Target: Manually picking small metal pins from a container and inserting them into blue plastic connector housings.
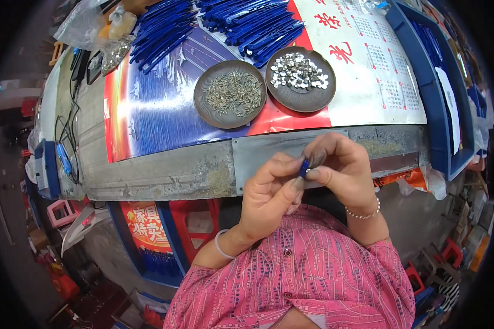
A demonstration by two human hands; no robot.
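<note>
Close in front of my chest, both hands meet around a small blue piece (304, 166), mostly hidden by the fingers, so its full shape cannot be made out. My left hand (274, 192) pinches it between thumb and fingers. My right hand (341, 169) is closed at its other side, thumb against it, with a tiny pale glint by the thumb tip. Beyond the hands stand two dark shallow bowls. The left bowl (200, 112) holds many small thin metal pins (234, 92); the right bowl (302, 104) holds shiny round silvery bits (296, 71).
Heaps of long slim blue pieces (258, 24) lie at the table's far side. A blue crate (441, 120) stands at the right edge. A printed calendar sheet (362, 104) covers part of the worn table (165, 178). Plastic bags (80, 27) and a cable (66, 134) are at left.
</note>
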